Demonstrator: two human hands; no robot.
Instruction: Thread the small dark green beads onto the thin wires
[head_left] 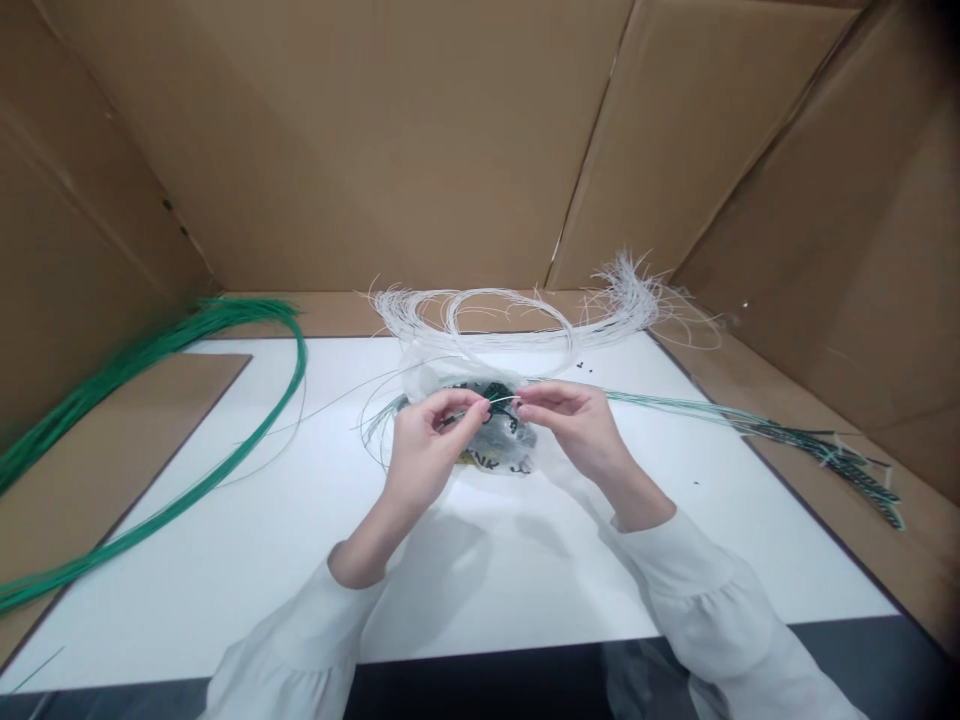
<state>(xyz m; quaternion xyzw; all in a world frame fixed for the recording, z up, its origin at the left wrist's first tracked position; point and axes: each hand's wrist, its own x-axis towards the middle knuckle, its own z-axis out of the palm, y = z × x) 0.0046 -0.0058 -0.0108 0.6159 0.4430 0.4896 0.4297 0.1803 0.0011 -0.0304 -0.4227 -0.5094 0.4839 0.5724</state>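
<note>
Handling thin strand [504, 399] above bag [491, 450]; left hand [421, 445], right hand [589, 430] both finger-pinching it. Next move likely needs steady alignment.

1. Cut off at left edge: green strands [225, 313].
2. Cut off at near edge: white sleeves [292, 640].
3. Partly hidden behind left hand [427, 445] and right hand [576, 425]: plastic bag [499, 450].
4. Hidden between fingertips: parts of pale strand [504, 399].
5. Too small to identify: black specks [580, 365].
</note>
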